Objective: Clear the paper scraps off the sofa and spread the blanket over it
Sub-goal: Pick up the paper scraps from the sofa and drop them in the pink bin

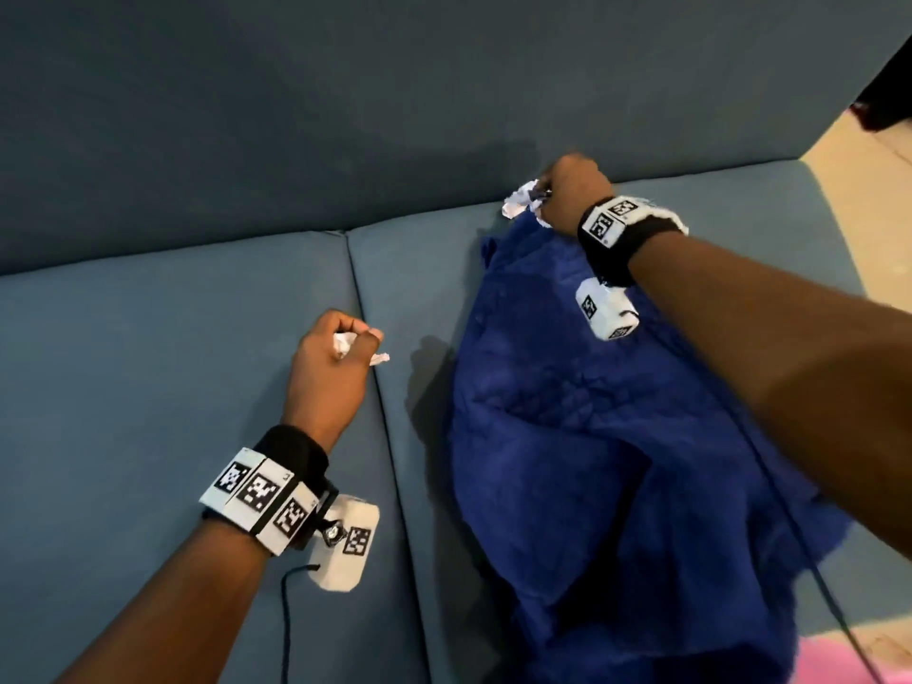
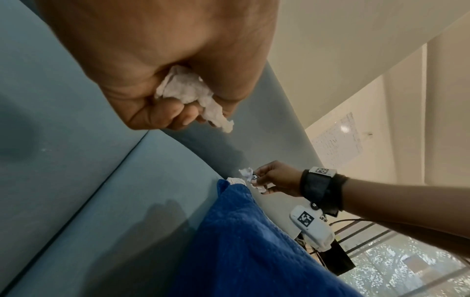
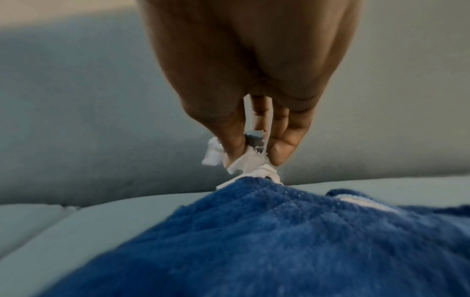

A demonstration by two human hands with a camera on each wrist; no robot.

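A crumpled blue blanket lies bunched on the right seat of the grey-blue sofa. My left hand hovers over the seam between the two seat cushions and grips white paper scraps in its fist, one scrap sticking out. My right hand is at the blanket's far edge by the backrest and pinches crumpled white paper scraps between thumb and fingers. In the left wrist view another white scrap rests at the blanket's top corner, just below the right hand.
The sofa backrest rises right behind the right hand. Beige floor shows past the sofa's right end, and something pink sits at the bottom right. A dark cord hangs from my left wrist.
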